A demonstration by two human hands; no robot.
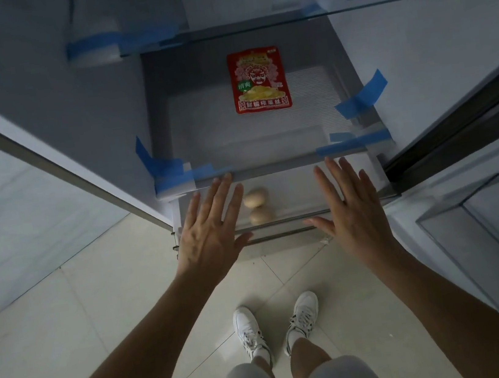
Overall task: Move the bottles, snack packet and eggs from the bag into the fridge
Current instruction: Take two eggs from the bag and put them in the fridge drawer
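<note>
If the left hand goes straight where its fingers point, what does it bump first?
Probably the front edge of the glass shelf, just ahead of the left hand. The eggs lie beside it, not ahead. Depth is unclear.

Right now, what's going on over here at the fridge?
A person stands at the open fridge, with the left hand and the right hand both flat, fingers straight, at the front of a clear drawer. Two eggs lie in that drawer. A red snack packet lies on the glass shelf above it. No bottles or bag are in view.
</note>
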